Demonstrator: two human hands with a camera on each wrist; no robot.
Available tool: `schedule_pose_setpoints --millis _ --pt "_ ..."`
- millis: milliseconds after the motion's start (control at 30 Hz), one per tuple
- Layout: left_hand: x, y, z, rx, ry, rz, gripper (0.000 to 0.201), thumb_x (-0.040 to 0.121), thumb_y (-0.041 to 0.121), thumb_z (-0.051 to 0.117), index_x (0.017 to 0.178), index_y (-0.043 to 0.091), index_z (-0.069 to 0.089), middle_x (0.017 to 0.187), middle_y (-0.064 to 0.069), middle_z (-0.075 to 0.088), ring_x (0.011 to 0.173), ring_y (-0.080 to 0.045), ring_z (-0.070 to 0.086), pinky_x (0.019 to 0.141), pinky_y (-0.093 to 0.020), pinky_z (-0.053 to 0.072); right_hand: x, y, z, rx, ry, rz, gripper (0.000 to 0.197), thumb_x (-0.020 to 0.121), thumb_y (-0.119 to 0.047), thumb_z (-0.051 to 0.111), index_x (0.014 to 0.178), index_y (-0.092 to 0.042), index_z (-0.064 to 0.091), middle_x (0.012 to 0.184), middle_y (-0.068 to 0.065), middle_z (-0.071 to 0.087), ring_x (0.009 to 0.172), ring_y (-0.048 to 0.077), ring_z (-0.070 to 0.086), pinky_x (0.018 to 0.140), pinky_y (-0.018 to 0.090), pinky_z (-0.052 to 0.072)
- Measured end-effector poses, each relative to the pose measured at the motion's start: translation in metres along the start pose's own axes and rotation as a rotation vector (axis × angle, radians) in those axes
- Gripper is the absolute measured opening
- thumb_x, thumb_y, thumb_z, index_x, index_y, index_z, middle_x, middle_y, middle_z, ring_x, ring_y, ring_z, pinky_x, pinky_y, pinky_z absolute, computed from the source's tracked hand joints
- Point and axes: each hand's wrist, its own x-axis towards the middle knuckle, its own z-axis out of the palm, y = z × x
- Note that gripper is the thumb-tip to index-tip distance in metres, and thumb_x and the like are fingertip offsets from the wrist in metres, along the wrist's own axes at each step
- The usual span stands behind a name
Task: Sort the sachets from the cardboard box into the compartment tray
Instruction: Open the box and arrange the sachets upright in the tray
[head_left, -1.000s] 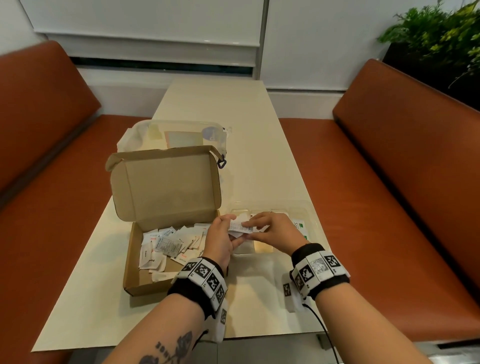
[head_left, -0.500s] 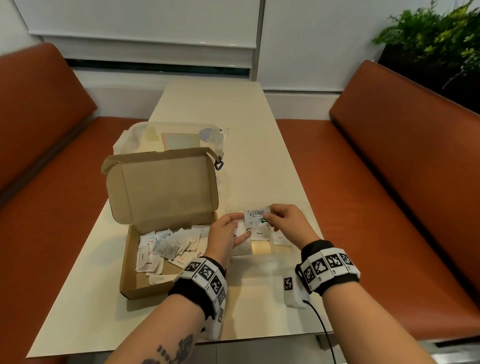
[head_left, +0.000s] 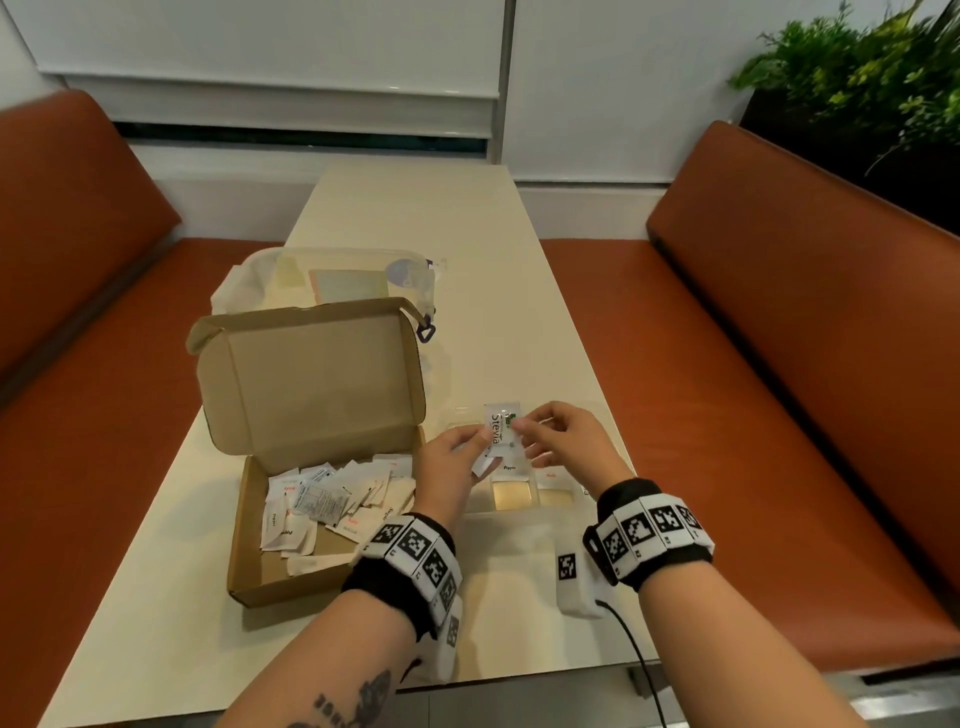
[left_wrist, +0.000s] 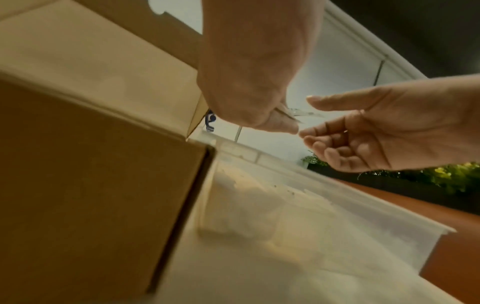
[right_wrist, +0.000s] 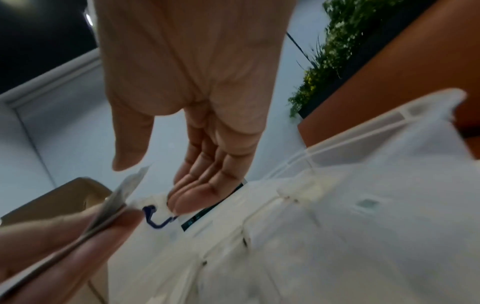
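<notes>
Cream tabletop (head_left: 395, 218) carried an open cardboard box (head_left: 311, 374) at its left edge, loose sachets (head_left: 322, 499) heaped inside, and a clear compartment tray (head_left: 511, 496) just right of it, near the right edge. Above the tray, the left hand (head_left: 452, 467) pinched a Stevia sachet (head_left: 500, 428), probably to read its label. The right hand (head_left: 561, 436) hovered beside it, fingers loosely curled, grasping nothing.
</notes>
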Motion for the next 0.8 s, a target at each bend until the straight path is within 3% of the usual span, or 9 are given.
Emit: schedule_pose_setpoints --millis 100,167,300,367,433,533,633,800 --pt "-0.002 -0.006 0.002 0.082 0.001 -0.02 0.023 0.087 0.012 0.066 0.106 -0.001 0.068 0.112 -0.017 0.066 0.104 -0.027 0.064 0.089 -0.038 0.055 -0.003 0.005 0.004 -0.03 -0.072 -0.015 0.019 0.081 -0.017 0.073 0.068 -0.015 0.06 0.054 -0.01 0.059 0.052 0.004 0.057 0.056 0.017 0.052" --pt "-0.004 -0.009 0.001 0.11 0.003 -0.035 0.024 0.087 0.015 0.068 0.106 0.0 0.069 0.111 -0.016 0.067 0.103 -0.026 0.064 0.09 -0.04 0.054 -0.002 0.004 0.001 -0.08 -0.048 -0.019 0.021 0.081 -0.015 0.073 0.064 -0.018 0.062 0.053 -0.011 0.059 0.052 0.003 0.055 0.053 0.013 0.048" --pt "-0.006 -0.008 -0.003 -0.033 0.006 -0.066 0.02 0.088 0.012 0.066 0.103 0.0 0.069 0.111 -0.015 0.063 0.097 -0.021 0.062 0.073 -0.023 0.058 0.005 0.011 -0.03 -0.302 0.158 0.04 0.008 0.082 -0.019 0.072 0.084 -0.014 0.068 0.075 0.002 0.068 0.06 0.005 0.057 0.054 0.014 0.046" --pt "-0.007 -0.007 -0.004 -0.057 0.011 -0.058 0.019 0.089 0.011 0.064 0.103 0.0 0.069 0.112 -0.014 0.063 0.1 -0.021 0.061 0.073 -0.023 0.059 0.007 0.019 -0.049 -0.433 0.265 0.138 0.023 0.08 -0.017 0.074 0.099 -0.015 0.061 0.088 0.002 0.067 0.07 0.008 0.062 0.06 0.019 0.047" --pt "-0.008 -0.008 -0.003 -0.064 0.021 -0.05 0.021 0.09 0.01 0.063 0.106 -0.001 0.068 0.112 -0.013 0.063 0.1 -0.02 0.061 0.075 -0.023 0.058 0.006 0.026 -0.058 -0.578 0.292 0.202 0.034 0.078 -0.016 0.075 0.104 -0.018 0.054 0.092 -0.002 0.062 0.079 0.015 0.064 0.07 0.027 0.05" --pt "-0.009 -0.009 -0.001 -0.066 0.026 -0.027 0.02 0.09 0.01 0.062 0.107 -0.001 0.068 0.108 -0.01 0.063 0.091 -0.009 0.061 0.079 -0.026 0.058 0.004 0.036 -0.056 -0.71 0.223 0.234 0.036 0.077 -0.016 0.075 0.104 -0.02 0.052 0.085 -0.003 0.063 0.076 0.015 0.063 0.069 0.028 0.051" --pt "-0.009 -0.011 -0.001 -0.066 0.019 -0.025 0.016 0.091 0.007 0.061 0.104 0.002 0.067 0.106 -0.009 0.063 0.089 -0.008 0.061 0.079 -0.026 0.058 0.002 0.043 -0.048 -0.819 0.14 0.234 0.031 0.078 -0.016 0.073 0.1 -0.021 0.051 0.081 -0.001 0.066 0.073 0.016 0.063 0.069 0.031 0.054" --pt "-0.008 -0.013 -0.003 -0.075 0.019 -0.012 0.017 0.091 0.006 0.06 0.106 0.001 0.067 0.107 -0.01 0.064 0.09 -0.01 0.061 0.078 -0.025 0.058 0.001 0.039 -0.043 -1.058 0.035 0.206 0.035 0.081 -0.021 0.07 0.111 -0.019 0.052 0.091 0.0 0.065 0.082 0.019 0.059 0.069 0.028 0.048"
